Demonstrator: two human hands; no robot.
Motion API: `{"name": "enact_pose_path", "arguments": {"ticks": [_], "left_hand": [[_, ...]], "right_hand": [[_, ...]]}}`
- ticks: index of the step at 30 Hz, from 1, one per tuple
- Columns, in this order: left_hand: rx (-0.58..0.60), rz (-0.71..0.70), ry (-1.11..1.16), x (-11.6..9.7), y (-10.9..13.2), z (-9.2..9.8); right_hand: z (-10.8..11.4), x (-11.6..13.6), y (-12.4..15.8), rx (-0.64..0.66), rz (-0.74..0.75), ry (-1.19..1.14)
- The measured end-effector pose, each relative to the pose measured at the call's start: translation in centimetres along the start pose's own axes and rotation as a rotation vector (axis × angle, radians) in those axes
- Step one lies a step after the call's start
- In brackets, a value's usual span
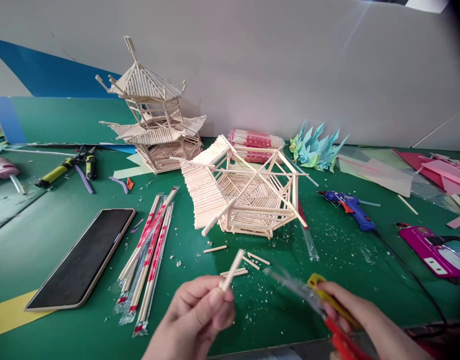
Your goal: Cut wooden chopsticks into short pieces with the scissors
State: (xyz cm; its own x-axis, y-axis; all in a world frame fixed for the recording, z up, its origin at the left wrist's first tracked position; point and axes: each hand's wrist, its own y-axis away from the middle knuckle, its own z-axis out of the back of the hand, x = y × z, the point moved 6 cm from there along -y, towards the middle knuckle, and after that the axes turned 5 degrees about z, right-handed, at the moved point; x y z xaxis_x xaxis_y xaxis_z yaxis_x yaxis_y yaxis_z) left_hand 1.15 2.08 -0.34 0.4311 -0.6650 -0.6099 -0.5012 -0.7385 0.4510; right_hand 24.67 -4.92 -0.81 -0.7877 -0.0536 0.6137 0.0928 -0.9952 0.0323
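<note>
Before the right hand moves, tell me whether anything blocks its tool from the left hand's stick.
Nothing visible stands between the tool in the right hand and the pale stick in the left hand; the loose short sticks near that gap lie on the table.

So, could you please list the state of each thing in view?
Left hand: closed on a short stick
Right hand: gripping the cutting tool
Cutting tool: blurred, opening unclear
Phone: screen dark
Near stick model: roof partly covered
Tall stick model: upright, roofed
Packaged sticks: in wrappers
Glue gun: on its side
</note>
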Motion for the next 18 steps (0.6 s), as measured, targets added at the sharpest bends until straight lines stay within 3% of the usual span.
{"name": "enact_pose_path", "arguments": {"ticks": [4,7,10,12,14,15,18], "left_hand": [[-0.164,0.023,0.014,-0.3,0.7,1.3],[-0.17,0.063,0.032,1.0,0.2,0.8],[-0.129,0.087,0.064,2.1,-0.7,0.1],[-0.103,0.113,0.079,2.6,-1.1,-0.4],[-0.086,0.137,0.074,3.1,-1.3,-0.7],[-0.08,0.15,0.058,3.3,-1.4,-0.9],[-0.074,0.17,-0.047,3.9,-1.4,-1.4]], "right_hand": [[1.4,-3.3,-0.8,-0.023,-0.059,0.137],[3.0,-5.2,-1.5,-0.017,-0.076,0.434],[4.6,-5.2,-1.8,-0.04,0.005,0.677],[5.3,-3.5,-1.9,-0.1,0.054,0.737],[5.4,-0.6,-2.1,-0.214,0.081,0.583],[4.8,0.9,-2.5,-0.199,0.064,0.388],[0.8,5.3,-4.2,0.027,0.028,-0.206]]}}
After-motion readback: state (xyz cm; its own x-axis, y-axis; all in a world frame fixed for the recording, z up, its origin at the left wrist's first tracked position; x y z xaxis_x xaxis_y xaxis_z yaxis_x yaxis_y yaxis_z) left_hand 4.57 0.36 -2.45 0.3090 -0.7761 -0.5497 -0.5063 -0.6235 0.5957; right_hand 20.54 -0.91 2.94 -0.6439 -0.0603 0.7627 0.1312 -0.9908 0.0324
